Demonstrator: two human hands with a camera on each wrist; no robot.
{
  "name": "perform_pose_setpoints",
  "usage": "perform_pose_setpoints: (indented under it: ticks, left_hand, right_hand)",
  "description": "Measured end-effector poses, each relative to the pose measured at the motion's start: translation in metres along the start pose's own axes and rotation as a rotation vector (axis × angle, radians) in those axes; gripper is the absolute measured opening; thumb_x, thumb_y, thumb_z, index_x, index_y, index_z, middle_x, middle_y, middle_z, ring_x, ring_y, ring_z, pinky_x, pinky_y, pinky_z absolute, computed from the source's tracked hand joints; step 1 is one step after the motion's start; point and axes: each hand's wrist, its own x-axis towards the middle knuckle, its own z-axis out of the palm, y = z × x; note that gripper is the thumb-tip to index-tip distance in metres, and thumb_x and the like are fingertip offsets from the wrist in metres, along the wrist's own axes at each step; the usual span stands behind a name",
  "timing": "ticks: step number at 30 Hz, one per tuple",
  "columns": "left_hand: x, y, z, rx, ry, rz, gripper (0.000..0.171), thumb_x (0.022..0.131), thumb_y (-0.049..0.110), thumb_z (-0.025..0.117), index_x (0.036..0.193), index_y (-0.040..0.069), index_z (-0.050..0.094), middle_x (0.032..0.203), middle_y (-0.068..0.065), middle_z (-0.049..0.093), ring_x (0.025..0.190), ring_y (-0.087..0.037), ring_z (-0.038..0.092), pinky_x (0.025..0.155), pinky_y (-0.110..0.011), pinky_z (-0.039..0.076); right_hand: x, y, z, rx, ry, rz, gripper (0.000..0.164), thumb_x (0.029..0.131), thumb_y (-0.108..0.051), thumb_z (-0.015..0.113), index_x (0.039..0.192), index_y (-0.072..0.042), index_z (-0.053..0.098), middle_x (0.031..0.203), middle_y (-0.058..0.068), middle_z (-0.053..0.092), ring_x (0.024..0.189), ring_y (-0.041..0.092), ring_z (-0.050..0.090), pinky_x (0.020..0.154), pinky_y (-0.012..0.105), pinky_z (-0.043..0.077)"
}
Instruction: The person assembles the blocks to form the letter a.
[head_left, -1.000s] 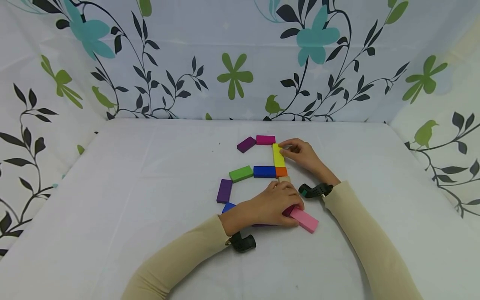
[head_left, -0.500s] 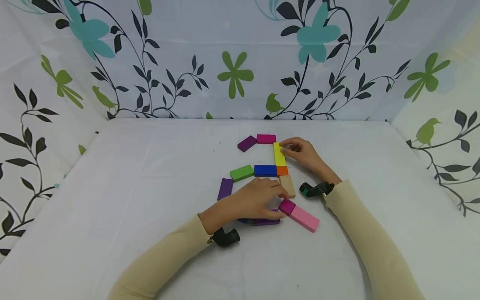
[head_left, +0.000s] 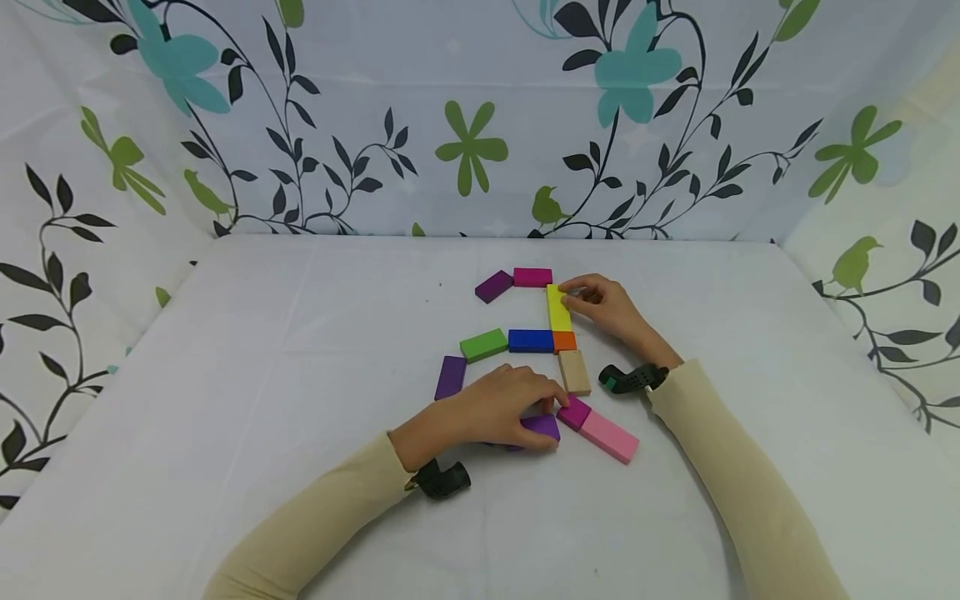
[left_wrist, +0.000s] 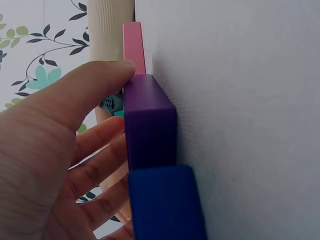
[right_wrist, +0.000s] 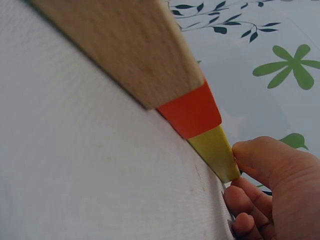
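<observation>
My left hand (head_left: 502, 408) is over the near row of blocks, its thumb and fingers on either side of a purple block (head_left: 542, 428). In the left wrist view the thumb lies along the purple block's (left_wrist: 150, 130) edge, with a blue block (left_wrist: 165, 205) adjoining it. Just right of the left fingertips lie a magenta block (head_left: 573, 412) and a longer pink block (head_left: 611, 437). At the far right of the layout, my right hand (head_left: 611, 310) holds the end of a yellow block (head_left: 558, 308) between thumb and fingers. Orange (right_wrist: 192, 111) and plain wood (right_wrist: 135, 50) blocks continue from it.
A blue block (head_left: 531, 341) and a green block (head_left: 483, 345) form the middle row, with another purple block (head_left: 450, 377) down the left side. At the far end lie a magenta-pink block (head_left: 532, 277) and a dark purple block (head_left: 493, 287). White cloth (head_left: 300, 400) covers the table.
My left hand has let go of the magenta block, moved left and taken hold of the purple block, which is slightly shifted. The wood block has come into view. My right hand stays at the yellow block.
</observation>
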Motion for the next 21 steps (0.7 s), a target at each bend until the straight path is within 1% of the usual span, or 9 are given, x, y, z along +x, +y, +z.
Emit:
perform_pose_setpoints:
  ticks: [5, 10, 14, 17, 21]
  left_hand:
    - [0.0009, -0.0013, 0.0009, -0.020, -0.007, 0.021, 0.043, 0.088, 0.039, 0.071, 0.125, 0.018, 0.062, 0.105, 0.008, 0.062, 0.105, -0.008, 0.052, 0.092, -0.030, 0.040]
    - [0.0013, -0.0018, 0.0014, -0.037, -0.019, 0.035, 0.041, 0.089, 0.037, 0.070, 0.125, 0.019, 0.062, 0.107, 0.007, 0.062, 0.104, -0.007, 0.051, 0.093, -0.030, 0.041]
    - [0.0005, -0.0027, 0.0007, -0.030, -0.027, 0.043, 0.042, 0.089, 0.039, 0.070, 0.125, 0.019, 0.062, 0.113, 0.007, 0.061, 0.106, -0.007, 0.052, 0.094, -0.031, 0.041]
    - [-0.0017, -0.0043, -0.0010, -0.030, -0.020, 0.031, 0.044, 0.088, 0.042, 0.071, 0.125, 0.020, 0.062, 0.114, 0.007, 0.061, 0.108, -0.007, 0.053, 0.094, -0.031, 0.041]
    - [-0.0071, -0.0067, -0.0036, -0.058, -0.016, -0.001, 0.047, 0.085, 0.041, 0.073, 0.125, 0.019, 0.062, 0.109, 0.008, 0.062, 0.107, -0.007, 0.054, 0.096, -0.034, 0.041]
  right_hand:
    - [0.0009, -0.0005, -0.0003, 0.002, 0.000, 0.004, 0.035, 0.095, -0.026, 0.064, 0.125, -0.008, 0.064, 0.122, 0.013, 0.057, 0.094, 0.025, 0.049, 0.079, 0.031, 0.041]
    - [0.0000, -0.0015, 0.0001, 0.007, -0.003, 0.008, 0.035, 0.095, -0.026, 0.064, 0.125, -0.008, 0.064, 0.124, 0.014, 0.056, 0.095, 0.026, 0.049, 0.081, 0.033, 0.040]
    - [-0.0008, -0.0023, 0.0002, 0.006, -0.001, 0.007, 0.035, 0.095, -0.025, 0.064, 0.125, -0.007, 0.064, 0.125, 0.015, 0.056, 0.096, 0.026, 0.049, 0.081, 0.033, 0.040]
    - [-0.0007, -0.0026, 0.0001, 0.009, 0.000, 0.001, 0.034, 0.095, -0.025, 0.064, 0.125, -0.007, 0.064, 0.124, 0.015, 0.056, 0.095, 0.026, 0.049, 0.081, 0.033, 0.040]
    - [0.0001, -0.0027, -0.0004, 0.006, -0.003, -0.003, 0.034, 0.095, -0.025, 0.064, 0.124, -0.008, 0.064, 0.125, 0.015, 0.056, 0.095, 0.026, 0.049, 0.081, 0.033, 0.040]
